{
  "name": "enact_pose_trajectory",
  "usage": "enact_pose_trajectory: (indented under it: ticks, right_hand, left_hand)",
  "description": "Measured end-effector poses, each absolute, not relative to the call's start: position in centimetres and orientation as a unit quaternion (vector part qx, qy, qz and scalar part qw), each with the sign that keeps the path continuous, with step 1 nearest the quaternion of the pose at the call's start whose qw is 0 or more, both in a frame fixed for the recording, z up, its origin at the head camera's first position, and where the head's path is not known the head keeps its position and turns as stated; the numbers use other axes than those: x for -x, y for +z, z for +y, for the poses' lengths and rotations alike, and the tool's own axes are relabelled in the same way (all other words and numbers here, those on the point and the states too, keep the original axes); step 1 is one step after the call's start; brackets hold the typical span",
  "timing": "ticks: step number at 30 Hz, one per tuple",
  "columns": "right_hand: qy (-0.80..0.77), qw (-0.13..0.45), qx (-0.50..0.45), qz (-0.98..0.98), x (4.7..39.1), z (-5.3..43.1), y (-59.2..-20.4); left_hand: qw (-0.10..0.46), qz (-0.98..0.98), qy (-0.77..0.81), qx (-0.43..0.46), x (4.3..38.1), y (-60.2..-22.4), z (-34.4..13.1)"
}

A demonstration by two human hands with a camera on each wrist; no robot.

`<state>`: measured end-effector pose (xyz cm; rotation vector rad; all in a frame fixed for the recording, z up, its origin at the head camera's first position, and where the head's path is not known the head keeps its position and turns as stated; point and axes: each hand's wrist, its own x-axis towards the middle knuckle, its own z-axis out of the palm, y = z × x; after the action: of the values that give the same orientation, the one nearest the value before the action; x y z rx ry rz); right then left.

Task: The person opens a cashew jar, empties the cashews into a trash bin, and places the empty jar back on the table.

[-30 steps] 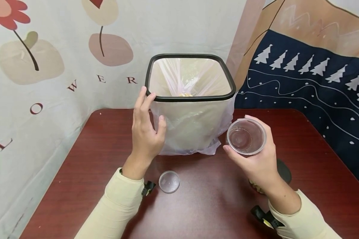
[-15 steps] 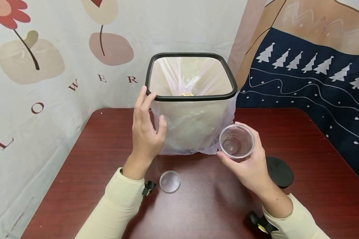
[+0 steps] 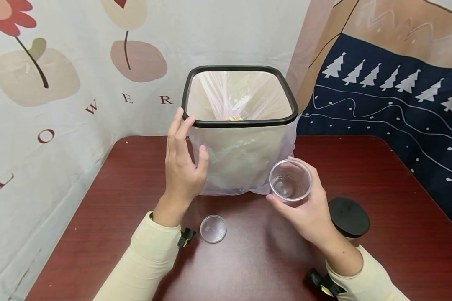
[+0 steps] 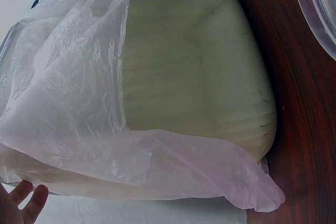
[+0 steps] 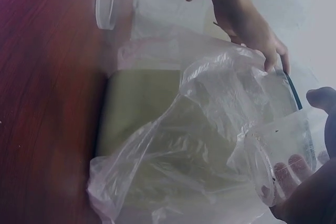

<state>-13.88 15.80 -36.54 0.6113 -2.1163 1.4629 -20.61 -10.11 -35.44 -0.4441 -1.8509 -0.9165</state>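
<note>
My right hand (image 3: pixel 310 213) holds a clear plastic cup (image 3: pixel 291 180) around its side, mouth tilted toward the head camera. Nothing is visible inside the cup. It is in front of the lower right of a pale trash can (image 3: pixel 237 159) with a black rim (image 3: pixel 245 123) and a thin translucent bag. My left hand (image 3: pixel 184 171) rests its fingertips on the rim's near left corner, the fingers fairly straight and the thumb apart. In the right wrist view, fingers show through the cup wall (image 5: pixel 260 166). Something yellowish, mostly hidden, shows inside the can.
A round clear lid (image 3: pixel 213 229) lies on the dark red table (image 3: pixel 248 267) near my left wrist. To the right of my right hand stands a jar with a black lid (image 3: pixel 349 217), partly hidden by my forearm. A printed cloth (image 3: pixel 226 33) hangs behind the table.
My right hand has brought the cup left and slightly down, nearer the trash can. More of the black jar lid now shows behind my forearm. The left hand stays at the rim.
</note>
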Motion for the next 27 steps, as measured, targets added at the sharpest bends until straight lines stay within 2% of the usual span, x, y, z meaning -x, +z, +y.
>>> enact_pose_trajectory:
  ticks: [17, 27]
  right_hand:
    - [0.555, 0.155, -0.209, -0.79, 13.6, 14.5, -37.9]
    - [0.576, 0.057, -0.244, -0.778, 13.8, 14.3, -39.0]
  left_hand:
    - [0.487, -0.767, -0.377, 0.18, 20.5, -35.6, -10.3]
    - [0.486, -0.767, -0.376, 0.184, 20.5, -35.3, -10.2]
